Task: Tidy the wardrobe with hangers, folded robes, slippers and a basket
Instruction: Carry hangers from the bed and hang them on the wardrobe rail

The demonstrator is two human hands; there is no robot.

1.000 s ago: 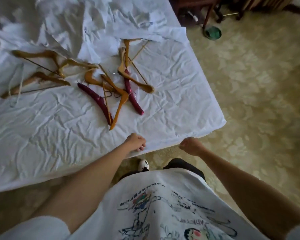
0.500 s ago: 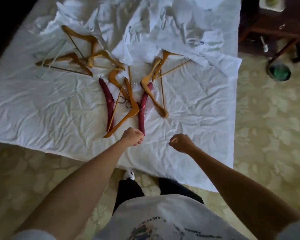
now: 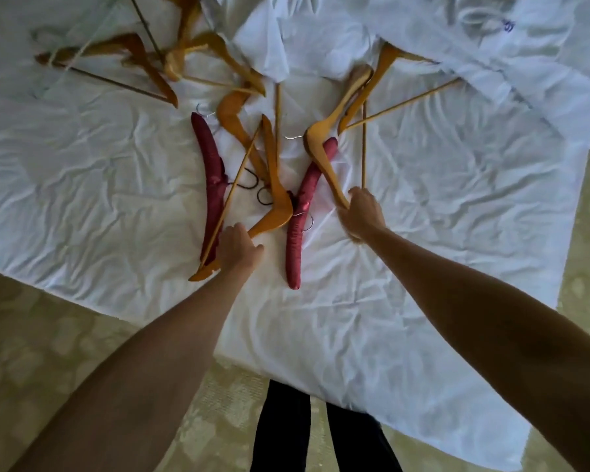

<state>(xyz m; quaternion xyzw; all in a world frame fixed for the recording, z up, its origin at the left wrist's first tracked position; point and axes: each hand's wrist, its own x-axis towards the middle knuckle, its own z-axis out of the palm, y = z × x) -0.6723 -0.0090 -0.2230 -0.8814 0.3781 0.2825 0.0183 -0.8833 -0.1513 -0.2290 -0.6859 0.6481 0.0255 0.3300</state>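
Observation:
Several wooden hangers and two padded red hangers lie scattered on a white sheet (image 3: pixel 82 185). My left hand (image 3: pixel 239 248) grips the lower arm of an orange wooden hanger (image 3: pixel 275 195) that lies across a red padded hanger (image 3: pixel 213 172). My right hand (image 3: pixel 361 212) closes on the near end of another wooden hanger (image 3: pixel 324 148), which rests over the second red padded hanger (image 3: pixel 298 226). More wooden hangers (image 3: pixel 143 59) lie at the far left. Crumpled white robes (image 3: pixel 372 32) are piled at the back.
The sheet's front edge (image 3: pixel 239 352) runs diagonally below my arms, with pale green patterned carpet (image 3: pixel 48 335) beneath and at the right edge. My dark trousers (image 3: pixel 283 430) stand at the sheet's edge.
I leaned in, so the hangers appear closer. Both hands moved forward from the sheet's edge: the left closed on the orange wooden hanger, the right on the end of another wooden hanger.

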